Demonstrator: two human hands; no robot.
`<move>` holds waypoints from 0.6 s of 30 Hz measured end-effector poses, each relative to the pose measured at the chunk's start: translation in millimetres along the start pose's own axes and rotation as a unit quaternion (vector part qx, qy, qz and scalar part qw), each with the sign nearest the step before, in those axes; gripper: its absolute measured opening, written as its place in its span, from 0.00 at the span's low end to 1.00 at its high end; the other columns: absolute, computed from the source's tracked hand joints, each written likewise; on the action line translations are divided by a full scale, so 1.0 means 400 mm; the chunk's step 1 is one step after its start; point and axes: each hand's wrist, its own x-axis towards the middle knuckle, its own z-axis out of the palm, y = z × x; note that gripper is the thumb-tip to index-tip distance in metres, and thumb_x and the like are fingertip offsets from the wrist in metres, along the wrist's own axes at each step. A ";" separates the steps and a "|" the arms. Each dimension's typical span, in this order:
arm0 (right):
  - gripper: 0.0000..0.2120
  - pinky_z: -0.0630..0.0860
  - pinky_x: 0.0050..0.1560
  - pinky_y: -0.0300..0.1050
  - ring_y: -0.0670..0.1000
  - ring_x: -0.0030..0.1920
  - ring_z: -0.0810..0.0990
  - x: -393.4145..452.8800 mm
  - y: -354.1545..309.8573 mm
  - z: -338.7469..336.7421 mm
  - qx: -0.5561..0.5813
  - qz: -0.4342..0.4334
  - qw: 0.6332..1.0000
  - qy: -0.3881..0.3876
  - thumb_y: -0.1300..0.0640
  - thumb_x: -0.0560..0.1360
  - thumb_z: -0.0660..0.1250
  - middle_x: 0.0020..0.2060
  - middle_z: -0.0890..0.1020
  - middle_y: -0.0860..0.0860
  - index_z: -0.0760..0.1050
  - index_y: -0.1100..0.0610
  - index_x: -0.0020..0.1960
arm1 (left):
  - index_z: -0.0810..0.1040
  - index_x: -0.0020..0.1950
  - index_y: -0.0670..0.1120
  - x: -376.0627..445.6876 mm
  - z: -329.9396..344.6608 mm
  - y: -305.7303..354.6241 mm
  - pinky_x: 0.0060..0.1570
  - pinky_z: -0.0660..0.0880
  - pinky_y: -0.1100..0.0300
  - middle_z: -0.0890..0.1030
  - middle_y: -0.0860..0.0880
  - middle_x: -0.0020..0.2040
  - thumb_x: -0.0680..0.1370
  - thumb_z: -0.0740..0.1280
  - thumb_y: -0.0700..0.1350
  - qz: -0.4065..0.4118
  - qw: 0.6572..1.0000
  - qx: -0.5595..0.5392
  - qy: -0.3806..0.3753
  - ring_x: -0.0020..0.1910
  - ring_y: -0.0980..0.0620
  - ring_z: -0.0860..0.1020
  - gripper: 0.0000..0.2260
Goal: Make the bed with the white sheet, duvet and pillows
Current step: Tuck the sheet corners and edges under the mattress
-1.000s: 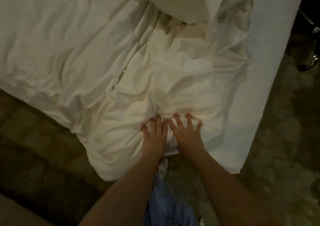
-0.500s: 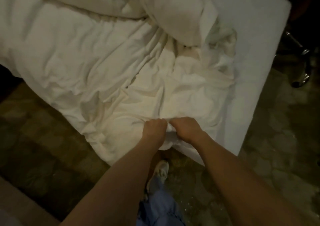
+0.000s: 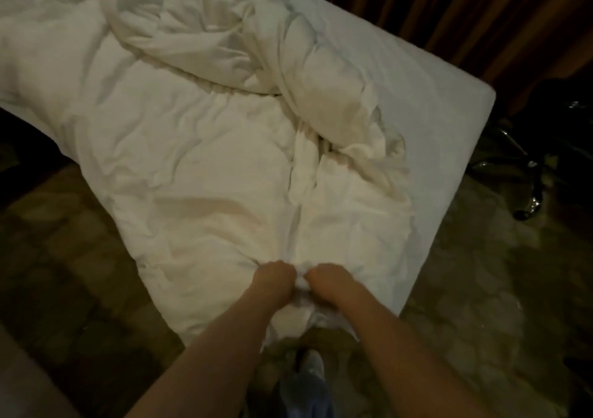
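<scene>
A crumpled white duvet covers most of the mattress, bunched into thick folds towards the far side. My left hand and my right hand sit side by side at the near edge of the duvet, both fists gripping a gathered bunch of its fabric. The cloth hangs down below my hands over the foot of the bed. A strip of flat white sheet shows along the right side of the mattress. No pillow can be told apart.
Dark patterned carpet surrounds the bed. Brown curtains hang behind it at the top right. A chair with a chrome wheeled base stands at the right. My shoe is on the floor below my hands.
My hands went from lying flat on the duvet to gripping its near edge in fists. The view has pulled back, and more of the bed and the curtains shows.
</scene>
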 end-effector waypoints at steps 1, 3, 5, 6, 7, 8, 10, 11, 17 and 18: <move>0.19 0.69 0.64 0.52 0.59 0.65 0.72 -0.019 -0.014 0.031 -0.004 -0.013 0.999 -0.031 0.56 0.80 0.57 0.67 0.72 0.60 0.68 0.59 0.69 | 0.74 0.64 0.44 -0.018 0.026 0.014 0.62 0.70 0.54 0.76 0.44 0.64 0.79 0.60 0.44 -0.004 1.000 0.006 -0.025 0.63 0.45 0.75 0.14; 0.20 0.70 0.63 0.52 0.60 0.64 0.73 -0.060 -0.031 0.069 -0.015 -0.036 0.997 -0.072 0.56 0.79 0.59 0.67 0.71 0.60 0.68 0.60 0.70 | 0.75 0.64 0.45 -0.051 0.060 0.046 0.62 0.70 0.55 0.76 0.44 0.64 0.79 0.60 0.45 -0.016 0.998 0.015 -0.059 0.63 0.45 0.74 0.14; 0.19 0.70 0.64 0.53 0.60 0.63 0.73 -0.087 -0.024 0.058 -0.022 -0.049 0.995 -0.081 0.57 0.79 0.59 0.66 0.72 0.61 0.68 0.61 0.69 | 0.75 0.64 0.45 -0.075 0.049 0.065 0.62 0.69 0.55 0.76 0.44 0.64 0.80 0.60 0.45 -0.036 0.997 0.009 -0.064 0.63 0.45 0.74 0.14; 0.18 0.69 0.64 0.53 0.60 0.64 0.73 -0.096 -0.014 0.033 -0.031 -0.061 0.995 -0.069 0.57 0.79 0.59 0.66 0.72 0.61 0.69 0.61 0.68 | 0.74 0.64 0.44 -0.082 0.029 0.068 0.62 0.69 0.55 0.76 0.44 0.64 0.80 0.60 0.44 -0.045 0.997 0.002 -0.062 0.63 0.45 0.74 0.14; 0.18 0.68 0.64 0.52 0.59 0.64 0.73 -0.103 -0.001 -0.005 -0.040 -0.069 0.996 -0.048 0.57 0.80 0.58 0.66 0.72 0.60 0.69 0.61 0.68 | 0.74 0.65 0.44 -0.085 0.001 0.066 0.63 0.69 0.55 0.75 0.43 0.65 0.80 0.60 0.44 -0.053 0.997 -0.009 -0.050 0.64 0.45 0.74 0.14; 0.17 0.68 0.64 0.51 0.59 0.64 0.73 -0.114 0.011 -0.054 -0.051 -0.078 0.996 -0.015 0.57 0.80 0.57 0.65 0.73 0.60 0.70 0.60 0.67 | 0.73 0.66 0.44 -0.087 -0.035 0.061 0.64 0.68 0.54 0.74 0.43 0.66 0.80 0.60 0.43 -0.060 0.998 -0.026 -0.027 0.65 0.45 0.73 0.15; 0.16 0.69 0.61 0.50 0.58 0.62 0.74 -0.147 0.042 -0.162 -0.076 -0.084 0.991 0.069 0.58 0.81 0.55 0.63 0.75 0.58 0.72 0.61 0.65 | 0.71 0.68 0.44 -0.108 -0.127 0.059 0.65 0.67 0.54 0.73 0.42 0.66 0.80 0.59 0.43 -0.076 0.994 -0.064 0.051 0.66 0.44 0.72 0.16; 0.16 0.69 0.60 0.50 0.58 0.62 0.74 -0.165 0.054 -0.220 -0.083 -0.077 0.988 0.102 0.57 0.81 0.55 0.63 0.75 0.57 0.72 0.61 0.64 | 0.72 0.67 0.44 -0.117 -0.178 0.058 0.64 0.68 0.54 0.74 0.42 0.66 0.80 0.59 0.43 -0.083 0.989 -0.076 0.101 0.65 0.44 0.72 0.16; 0.13 0.72 0.54 0.48 0.57 0.58 0.77 -0.283 0.083 -0.416 -0.183 -0.042 0.939 0.288 0.58 0.80 0.56 0.58 0.78 0.57 0.75 0.58 0.59 | 0.76 0.60 0.40 -0.203 -0.370 0.088 0.56 0.70 0.51 0.77 0.39 0.59 0.77 0.61 0.41 -0.110 0.946 -0.122 0.279 0.59 0.39 0.75 0.13; 0.13 0.71 0.55 0.48 0.57 0.58 0.77 -0.283 0.085 -0.376 -0.156 -0.033 0.947 0.279 0.57 0.79 0.57 0.58 0.78 0.57 0.75 0.59 0.60 | 0.76 0.59 0.39 -0.203 -0.345 0.089 0.55 0.70 0.52 0.77 0.38 0.59 0.77 0.62 0.41 -0.098 0.955 -0.124 0.251 0.59 0.39 0.75 0.13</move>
